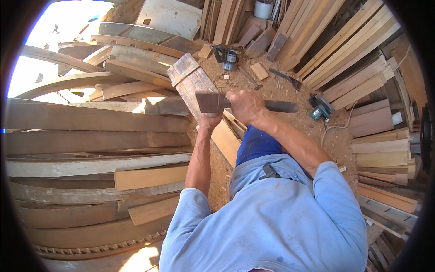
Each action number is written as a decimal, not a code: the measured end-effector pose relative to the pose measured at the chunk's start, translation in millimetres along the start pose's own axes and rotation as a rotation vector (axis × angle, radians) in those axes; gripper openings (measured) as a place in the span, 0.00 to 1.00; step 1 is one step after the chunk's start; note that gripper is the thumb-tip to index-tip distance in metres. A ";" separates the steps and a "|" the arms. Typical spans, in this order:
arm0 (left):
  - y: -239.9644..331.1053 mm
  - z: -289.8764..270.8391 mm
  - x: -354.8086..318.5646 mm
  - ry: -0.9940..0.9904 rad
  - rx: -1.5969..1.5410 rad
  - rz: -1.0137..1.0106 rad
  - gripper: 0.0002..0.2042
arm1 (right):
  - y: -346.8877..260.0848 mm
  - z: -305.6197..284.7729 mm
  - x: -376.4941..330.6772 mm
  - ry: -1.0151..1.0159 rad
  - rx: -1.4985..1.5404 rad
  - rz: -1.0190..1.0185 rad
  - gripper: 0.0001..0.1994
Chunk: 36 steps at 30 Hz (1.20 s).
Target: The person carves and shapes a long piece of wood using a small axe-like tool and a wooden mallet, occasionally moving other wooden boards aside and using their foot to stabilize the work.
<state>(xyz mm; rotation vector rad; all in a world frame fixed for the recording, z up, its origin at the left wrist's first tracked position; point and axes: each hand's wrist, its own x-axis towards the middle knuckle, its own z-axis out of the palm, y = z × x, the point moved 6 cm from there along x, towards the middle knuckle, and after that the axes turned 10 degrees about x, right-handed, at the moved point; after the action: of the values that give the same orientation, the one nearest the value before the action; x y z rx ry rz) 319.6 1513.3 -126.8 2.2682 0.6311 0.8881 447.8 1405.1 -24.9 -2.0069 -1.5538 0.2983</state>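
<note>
My right hand (247,106) is closed around the middle of the dark handle of a hatchet-like tool (210,103), held level in front of me. Its flat, brown, wedge-shaped head points left, while the rounded handle end sticks out to the right of my fist. My left hand (211,119) is closed at the head from below, with most of its fingers hidden behind it. Under and beyond both hands lies a worn plank (188,75) with a batten across its far end. A paler board (225,140) runs from there back toward my legs.
Curved and straight timbers (90,122) are stacked along the left. More boards (344,41) lean at the far right. Two power tools, a grey-black one (229,59) and a green one (321,109) with a cord, rest on the sawdust-covered floor (272,84). A white bucket (263,9) stands far back.
</note>
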 end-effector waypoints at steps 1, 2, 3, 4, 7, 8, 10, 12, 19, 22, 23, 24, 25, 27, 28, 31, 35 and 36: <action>-3.5 1.9 -5.3 -0.008 -0.084 -0.123 0.16 | 2.9 -1.9 4.4 -0.142 -0.088 0.129 0.13; -8.7 3.9 -7.9 -0.017 -0.169 -0.246 0.16 | -3.9 -14.6 6.5 -0.116 -0.021 0.127 0.13; -6.6 0.8 -8.8 0.009 -0.139 -0.185 0.17 | -11.9 -25.9 3.2 -0.102 0.046 0.132 0.14; -3.0 -1.1 -9.8 0.043 -0.044 -0.109 0.18 | -15.8 -29.9 0.0 -0.087 0.113 0.138 0.14; -8.0 -1.7 -14.8 0.074 0.140 0.020 0.19 | -23.9 -18.1 -6.5 0.095 0.250 -0.055 0.14; -27.5 1.7 -22.6 0.048 0.134 -0.007 0.20 | -24.6 -10.8 -4.6 0.034 0.226 -0.010 0.13; -16.9 4.3 -15.1 0.045 0.089 -0.028 0.19 | -10.8 -3.7 -4.2 -0.073 0.159 0.112 0.12; 5.9 3.0 -17.3 0.122 0.036 -0.031 0.19 | -0.9 -1.4 -5.8 -0.135 0.078 0.130 0.13; -30.4 4.8 -0.5 0.367 -0.361 -0.418 0.14 | -12.6 -15.6 -32.2 0.077 0.698 0.085 0.14; -36.1 13.0 19.7 0.292 -0.356 -0.401 0.09 | -2.2 -9.9 -65.7 0.088 0.952 0.247 0.14; -34.5 13.3 23.5 0.227 -0.265 -0.328 0.07 | -1.8 -14.9 -73.4 0.083 0.945 0.275 0.14; -27.8 17.1 26.6 0.151 -0.179 -0.255 0.05 | 2.2 -17.6 -82.4 0.084 0.937 0.312 0.13; -24.8 20.1 26.9 0.125 -0.169 -0.252 0.06 | 5.5 -24.1 -88.5 0.183 0.931 0.254 0.10; -18.4 23.2 37.3 0.082 -0.217 -0.253 0.05 | 17.6 -25.1 -95.4 0.144 0.945 0.260 0.09; -15.0 24.5 42.2 0.062 -0.241 -0.250 0.05 | 22.2 -26.2 -97.8 0.127 0.951 0.259 0.09; -17.8 25.4 47.8 0.030 -0.187 -0.243 0.04 | 26.6 -26.8 -103.3 0.129 0.973 0.279 0.09; -19.4 29.6 51.1 -0.002 -0.236 -0.274 0.04 | 26.4 -33.2 -102.2 0.197 0.982 0.230 0.11; -21.8 30.2 50.7 -0.009 -0.233 -0.275 0.03 | 26.4 -33.7 -102.7 0.209 0.989 0.229 0.10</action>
<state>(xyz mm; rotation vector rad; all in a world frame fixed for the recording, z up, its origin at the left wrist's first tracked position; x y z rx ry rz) 370.5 1548.7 -137.7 1.9221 0.7714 0.7727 455.7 1294.2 -29.9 -1.3425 -0.7755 0.7461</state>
